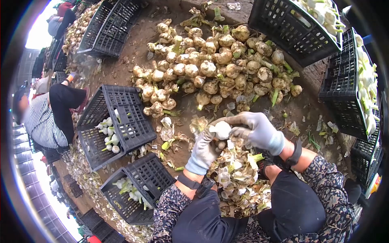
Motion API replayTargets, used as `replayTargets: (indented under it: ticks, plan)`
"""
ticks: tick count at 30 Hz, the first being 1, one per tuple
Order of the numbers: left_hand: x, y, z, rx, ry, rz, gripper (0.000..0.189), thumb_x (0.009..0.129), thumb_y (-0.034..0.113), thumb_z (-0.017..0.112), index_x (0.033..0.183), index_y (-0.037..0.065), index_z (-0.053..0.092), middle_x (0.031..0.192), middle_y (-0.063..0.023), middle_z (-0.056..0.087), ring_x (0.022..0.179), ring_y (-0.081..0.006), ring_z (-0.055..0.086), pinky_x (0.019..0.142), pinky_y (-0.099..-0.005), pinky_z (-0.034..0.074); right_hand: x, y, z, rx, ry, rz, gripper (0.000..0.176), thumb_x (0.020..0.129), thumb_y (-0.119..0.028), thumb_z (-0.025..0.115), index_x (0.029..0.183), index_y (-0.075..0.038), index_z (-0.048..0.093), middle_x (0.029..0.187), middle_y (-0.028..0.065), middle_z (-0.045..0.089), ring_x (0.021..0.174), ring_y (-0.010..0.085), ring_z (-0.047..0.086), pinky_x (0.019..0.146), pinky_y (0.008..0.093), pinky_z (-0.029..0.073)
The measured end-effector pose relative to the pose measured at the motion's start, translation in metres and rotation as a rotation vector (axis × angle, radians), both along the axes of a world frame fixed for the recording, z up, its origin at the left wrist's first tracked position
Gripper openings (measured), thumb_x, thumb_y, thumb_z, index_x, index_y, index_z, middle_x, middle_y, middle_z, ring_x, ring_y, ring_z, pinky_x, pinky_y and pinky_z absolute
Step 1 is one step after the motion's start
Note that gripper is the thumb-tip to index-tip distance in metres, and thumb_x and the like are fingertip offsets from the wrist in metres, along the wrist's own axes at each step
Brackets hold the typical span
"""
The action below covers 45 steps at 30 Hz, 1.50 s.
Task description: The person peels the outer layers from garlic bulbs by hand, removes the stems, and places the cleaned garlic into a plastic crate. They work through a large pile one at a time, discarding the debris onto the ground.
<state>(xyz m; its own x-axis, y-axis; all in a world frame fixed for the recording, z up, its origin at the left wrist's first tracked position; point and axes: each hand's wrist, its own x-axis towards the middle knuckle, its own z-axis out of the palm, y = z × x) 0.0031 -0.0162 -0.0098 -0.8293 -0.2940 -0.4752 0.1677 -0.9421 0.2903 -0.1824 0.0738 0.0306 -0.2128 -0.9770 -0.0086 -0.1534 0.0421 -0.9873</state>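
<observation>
Both my hands wear dusty whitish-grey gloves and meet over a white, peeled garlic bulb (221,131). My left hand (202,153) is closed round the bulb from the left and below. My right hand (260,128) comes from the right, its forefinger over the top of the bulb and its thumb at the side, fingers bent in against it. Some dirty outer skin hangs near the right fingers. Under my hands, between my knees, lies a heap of loose garlic skins (235,176). Beyond them spreads a pile of unpeeled garlic bulbs (210,69).
At my left two tilted black crates, one farther (129,117) and one nearer (152,178), hold some white bulbs. Crates full of peeled garlic, one at the upper right (283,28) and another at the right (340,89), stand close. Another worker (48,117) sits at far left.
</observation>
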Motion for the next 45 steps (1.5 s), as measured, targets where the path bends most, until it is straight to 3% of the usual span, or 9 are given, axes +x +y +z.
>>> replayTargets:
  ticks: [9, 14, 16, 19, 24, 26, 33, 39, 45]
  plan:
    - [-0.010, 0.007, 0.008, -0.300, -0.241, 0.039, 0.052, 0.085, 0.033, 0.069, 0.126, 0.005, 0.052, 0.097, -0.0034, 0.065, 0.064, -0.0071, 0.059, 0.053, -0.0173, 0.047, 0.008, -0.006, 0.006, 0.034, 0.536, -0.085, 0.010, 0.077, -0.009, 0.067, 0.087, -0.009, 0.064, 0.081, 0.0104, 0.064, 0.073, 0.0319, 0.065, 0.063, 0.0364, 0.052]
    - [-0.014, 0.003, 0.014, -0.047, -0.044, -0.064, 0.057, 0.084, 0.030, 0.071, 0.128, 0.002, 0.047, 0.099, -0.0049, 0.065, 0.063, -0.0067, 0.058, 0.050, -0.0164, 0.045, 0.000, -0.019, -0.011, 0.174, 0.251, -0.185, 0.007, 0.084, -0.010, 0.061, 0.089, -0.005, 0.062, 0.082, 0.0149, 0.064, 0.076, 0.0326, 0.065, 0.065, 0.0360, 0.052]
    - [-0.012, 0.005, 0.010, -0.047, -0.035, -0.047, 0.058, 0.084, 0.032, 0.070, 0.128, 0.001, 0.047, 0.097, -0.0047, 0.065, 0.059, -0.0065, 0.058, 0.049, -0.0155, 0.044, -0.006, -0.018, -0.012, 0.165, 0.231, -0.166, 0.012, 0.088, -0.014, 0.061, 0.091, -0.002, 0.062, 0.081, 0.0116, 0.066, 0.071, 0.0236, 0.066, 0.063, 0.0309, 0.051]
    - [-0.006, 0.002, 0.008, -0.078, -0.151, 0.031, 0.054, 0.085, 0.036, 0.068, 0.123, 0.001, 0.051, 0.091, -0.0043, 0.066, 0.057, -0.0064, 0.058, 0.048, -0.0164, 0.046, -0.016, -0.014, 0.006, 0.390, -0.613, 0.043, 0.023, 0.087, -0.023, 0.069, 0.094, -0.001, 0.061, 0.079, -0.0014, 0.062, 0.070, 0.0040, 0.056, 0.059, 0.0209, 0.047]
    - [-0.007, 0.003, 0.006, -0.196, -0.105, -0.001, 0.045, 0.087, 0.029, 0.067, 0.119, 0.000, 0.054, 0.090, -0.0059, 0.067, 0.063, -0.0097, 0.064, 0.052, -0.0209, 0.054, -0.009, -0.008, -0.007, 0.361, -0.543, 0.062, 0.032, 0.083, -0.026, 0.074, 0.097, -0.002, 0.059, 0.075, -0.0009, 0.060, 0.062, 0.0046, 0.055, 0.053, 0.0199, 0.044]
    - [-0.002, 0.003, 0.005, -0.227, -0.048, -0.060, 0.056, 0.082, 0.034, 0.072, 0.121, -0.001, 0.053, 0.105, -0.0073, 0.064, 0.088, -0.0119, 0.064, 0.061, -0.0177, 0.055, -0.008, -0.006, -0.015, 0.376, -0.683, 0.072, 0.030, 0.083, -0.025, 0.074, 0.097, -0.003, 0.060, 0.074, 0.0005, 0.062, 0.059, 0.0057, 0.056, 0.050, 0.0190, 0.043]
    - [-0.008, -0.002, 0.020, -0.124, -0.070, -0.059, 0.048, 0.084, 0.030, 0.070, 0.117, -0.003, 0.056, 0.095, -0.0089, 0.067, 0.075, -0.0130, 0.066, 0.055, -0.0226, 0.055, -0.014, -0.002, -0.003, 0.414, -0.997, 0.033, 0.026, 0.084, -0.021, 0.072, 0.099, -0.003, 0.061, 0.072, 0.0024, 0.064, 0.057, 0.0069, 0.058, 0.048, 0.0183, 0.045]
    - [-0.007, 0.001, 0.009, -0.292, -0.095, -0.005, 0.052, 0.084, 0.035, 0.069, 0.118, -0.003, 0.057, 0.098, -0.0091, 0.068, 0.076, -0.0123, 0.066, 0.057, -0.0223, 0.055, 0.002, -0.002, 0.005, 0.204, -0.584, 0.016, 0.034, 0.079, -0.017, 0.076, 0.105, -0.001, 0.060, 0.095, 0.0028, 0.065, 0.071, 0.0028, 0.057, 0.056, 0.0168, 0.045]
    - [0.000, -0.003, 0.015, -0.151, -0.054, -0.107, 0.057, 0.079, 0.026, 0.075, 0.122, -0.005, 0.055, 0.105, -0.0092, 0.066, 0.089, -0.0124, 0.065, 0.063, -0.0179, 0.055, -0.006, 0.001, 0.000, 0.373, -0.859, 0.081, 0.026, 0.084, -0.021, 0.072, 0.100, -0.003, 0.060, 0.076, 0.0012, 0.064, 0.061, 0.0054, 0.058, 0.050, 0.0175, 0.045]
